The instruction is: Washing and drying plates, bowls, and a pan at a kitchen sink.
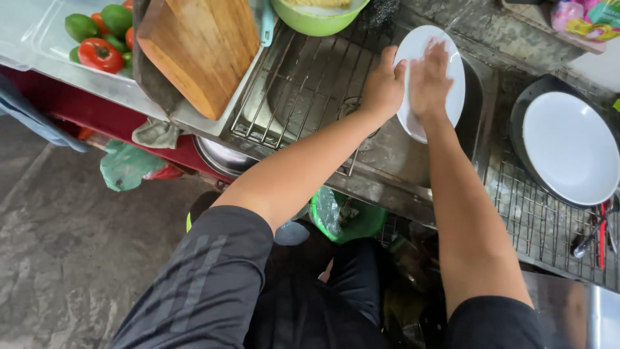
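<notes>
A white round plate (453, 90) is held tilted over the metal sink (387, 155). My left hand (382, 87) grips the plate's left edge with the fingers curled behind it. My right hand (429, 81) lies flat on the plate's face, fingers spread and pointing up. Both forearms reach forward from the bottom of the view.
A wire rack (303, 84) lies over the sink's left part. A wooden cutting board (200, 48) leans at the left, beside a tray of tomatoes and green fruit (100, 39). A green bowl (316, 18) sits at the back. At the right, a dark pan holds a white plate (571, 148).
</notes>
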